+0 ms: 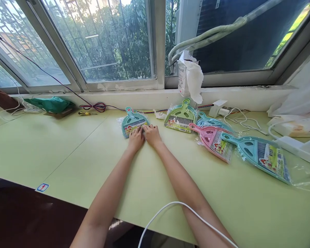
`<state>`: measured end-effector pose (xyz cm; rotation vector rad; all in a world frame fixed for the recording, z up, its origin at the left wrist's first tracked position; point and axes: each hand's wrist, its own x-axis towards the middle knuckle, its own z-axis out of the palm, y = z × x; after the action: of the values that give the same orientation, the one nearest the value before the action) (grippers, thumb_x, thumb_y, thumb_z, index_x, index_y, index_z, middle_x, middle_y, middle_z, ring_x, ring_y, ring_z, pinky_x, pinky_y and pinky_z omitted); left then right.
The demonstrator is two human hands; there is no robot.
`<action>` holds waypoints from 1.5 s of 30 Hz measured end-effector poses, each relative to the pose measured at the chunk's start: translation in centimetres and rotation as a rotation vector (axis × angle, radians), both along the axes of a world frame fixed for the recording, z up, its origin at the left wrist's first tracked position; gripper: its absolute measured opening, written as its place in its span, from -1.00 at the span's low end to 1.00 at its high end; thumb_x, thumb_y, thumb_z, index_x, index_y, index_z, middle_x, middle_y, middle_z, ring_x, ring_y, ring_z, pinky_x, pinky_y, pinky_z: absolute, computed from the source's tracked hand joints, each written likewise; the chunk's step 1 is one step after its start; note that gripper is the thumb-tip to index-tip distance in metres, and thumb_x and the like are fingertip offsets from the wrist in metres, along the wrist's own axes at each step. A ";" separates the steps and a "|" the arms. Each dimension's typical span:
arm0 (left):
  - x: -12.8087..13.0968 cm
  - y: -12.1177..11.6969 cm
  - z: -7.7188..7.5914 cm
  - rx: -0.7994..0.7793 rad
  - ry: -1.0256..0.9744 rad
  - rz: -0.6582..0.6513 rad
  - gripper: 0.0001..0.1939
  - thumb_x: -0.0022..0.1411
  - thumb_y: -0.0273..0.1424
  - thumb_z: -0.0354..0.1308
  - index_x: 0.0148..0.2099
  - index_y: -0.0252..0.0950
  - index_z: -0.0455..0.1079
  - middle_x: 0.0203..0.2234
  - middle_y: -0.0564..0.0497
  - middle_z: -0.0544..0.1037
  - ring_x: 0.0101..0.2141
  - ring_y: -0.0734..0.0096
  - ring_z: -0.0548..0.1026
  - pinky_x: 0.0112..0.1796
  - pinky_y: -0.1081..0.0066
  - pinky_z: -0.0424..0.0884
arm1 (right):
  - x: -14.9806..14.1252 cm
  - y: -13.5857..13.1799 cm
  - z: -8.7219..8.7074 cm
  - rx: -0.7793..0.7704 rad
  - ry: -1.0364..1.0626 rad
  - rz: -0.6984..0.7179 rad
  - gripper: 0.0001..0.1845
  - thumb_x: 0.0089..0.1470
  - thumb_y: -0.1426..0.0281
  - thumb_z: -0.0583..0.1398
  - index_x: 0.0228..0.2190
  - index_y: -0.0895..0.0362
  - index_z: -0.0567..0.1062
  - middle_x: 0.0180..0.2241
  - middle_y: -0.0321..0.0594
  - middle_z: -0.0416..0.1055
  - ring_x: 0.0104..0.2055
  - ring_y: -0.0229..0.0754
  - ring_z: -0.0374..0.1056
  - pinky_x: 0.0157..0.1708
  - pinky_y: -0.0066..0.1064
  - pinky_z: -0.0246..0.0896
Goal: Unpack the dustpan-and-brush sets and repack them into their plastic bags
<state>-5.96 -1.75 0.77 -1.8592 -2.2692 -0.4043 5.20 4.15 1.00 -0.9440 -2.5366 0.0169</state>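
A blue dustpan and brush set [132, 120] in clear plastic wrap lies on the table near the window wall, its handle pointing away from me. My left hand [136, 138] has its fingers closed on the near edge of the set. Close beside it, my right hand [151, 134] grips the near right corner, fingers bent over the edge. The thumbs are partly hidden. Just to the right stands a wrapped green dustpan set [182, 115], apart from my hands.
Further right lie a pink dustpan set [213, 139], a large blue one [260, 155] and another blue one [209, 120] behind. A white cable [179, 202] crosses over my right forearm. A screwdriver [84, 113] and green bag [54, 104] sit at the back left.
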 end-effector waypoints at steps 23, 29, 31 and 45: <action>0.8 -0.4 0.8 -0.115 -0.145 0.366 -0.41 0.32 -0.26 -0.15 0.37 -0.16 0.02 0.37 -0.11 -0.07 0.30 0.04 0.02 0.17 -0.27 -0.06 | -0.4 0.8 -0.8 -0.192 0.007 -0.100 -0.31 0.17 0.47 -0.08 0.31 0.32 -0.06 0.21 0.14 0.21 0.28 0.00 0.02 0.10 -0.10 -0.02; -0.6 -0.6 0.7 -0.061 -0.252 0.427 -0.47 0.32 -0.22 -0.09 0.32 -0.02 0.12 0.39 -0.08 -0.20 0.32 -0.03 -0.06 0.12 -0.34 -0.07 | -0.5 0.9 -0.9 -0.220 -0.027 -0.152 -0.28 0.13 0.56 -0.14 0.32 0.33 -0.12 0.26 0.05 0.14 0.31 0.00 -0.05 0.13 -0.07 -0.06; -0.9 -0.6 0.7 -0.046 -0.283 0.429 -0.48 0.31 -0.22 -0.08 0.31 0.02 0.13 0.39 -0.06 -0.22 0.33 -0.01 -0.09 0.13 -0.32 -0.08 | -0.5 0.9 -0.9 -0.223 -0.026 -0.155 -0.28 0.13 0.57 -0.14 0.32 0.33 -0.12 0.28 0.04 0.11 0.32 -0.01 -0.08 0.15 -0.07 -0.07; -1.2 0.3 -0.9 0.096 0.017 0.348 -0.48 0.28 -0.34 -0.10 0.27 -0.16 0.23 0.33 -0.13 0.06 0.29 0.08 0.01 0.21 -0.12 -0.10 | 0.0 1.0 -1.1 -0.187 0.044 -0.083 -0.37 0.16 0.55 -0.13 0.26 0.27 0.09 0.32 -0.05 0.04 0.35 -0.11 -0.11 0.20 -0.11 -0.07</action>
<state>-7.17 -1.46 -0.13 -1.3794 -2.4495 -0.4296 5.17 5.17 -0.08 -1.1062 -2.4857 0.2518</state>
